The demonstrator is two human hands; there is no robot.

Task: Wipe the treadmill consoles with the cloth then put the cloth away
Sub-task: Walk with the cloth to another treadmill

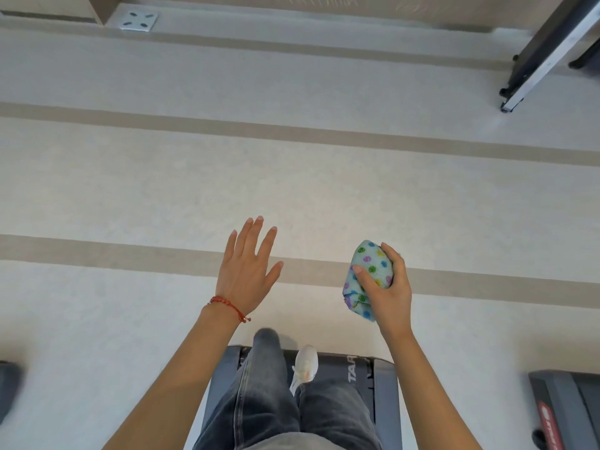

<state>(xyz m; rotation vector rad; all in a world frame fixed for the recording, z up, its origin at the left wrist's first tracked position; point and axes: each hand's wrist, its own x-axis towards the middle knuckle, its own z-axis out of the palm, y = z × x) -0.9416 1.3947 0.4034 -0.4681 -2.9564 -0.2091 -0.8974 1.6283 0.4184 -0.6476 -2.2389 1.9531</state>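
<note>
Right hand clamped round the balled cloth, left hand spread and empty, person stepping off the treadmill deck end; no console in view, risk is a misstep off the edge

Our left hand: we are holding it out at about 11 o'clock, above the floor, fingers spread, touching nothing.
Our right hand: we are holding it out at about 1 o'clock, level with the left and well apart from it.
Cloth: we are gripping it bunched in the right hand.
Treadmill: we are standing on its end at 6 o'clock, one shoe resting on its deck.
Second treadmill: lying at 4 o'clock, beside ours.
Machine frame: standing far off at 2 o'clock.
Floor plate: lying far off at 11 o'clock.
</note>
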